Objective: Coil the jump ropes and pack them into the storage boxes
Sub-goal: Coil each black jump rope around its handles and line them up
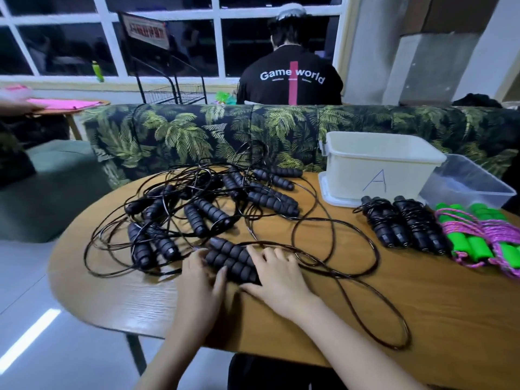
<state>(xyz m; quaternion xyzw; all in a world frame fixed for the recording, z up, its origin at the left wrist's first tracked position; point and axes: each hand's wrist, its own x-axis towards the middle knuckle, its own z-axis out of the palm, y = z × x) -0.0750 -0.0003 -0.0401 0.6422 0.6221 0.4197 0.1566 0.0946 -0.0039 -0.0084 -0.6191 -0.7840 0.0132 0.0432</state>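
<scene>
At the counter's (394, 305) near edge, the left hand (201, 273) grips a pair of black ribbed foam handles (230, 257) between thumb and fingers. The right hand (277, 273) lies flat on them, fingers spread. The oval top is wood-grained. Thin glossy black ropes (197, 204) lie tangled mid-counter. Toward the far right edge are two wound black bundles (405, 223), a cream plastic box (380, 164) marked A and a clear box (467, 184).

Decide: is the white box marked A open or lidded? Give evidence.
Open: the white box marked A shows its rim and inner walls, no lid on top.
</scene>
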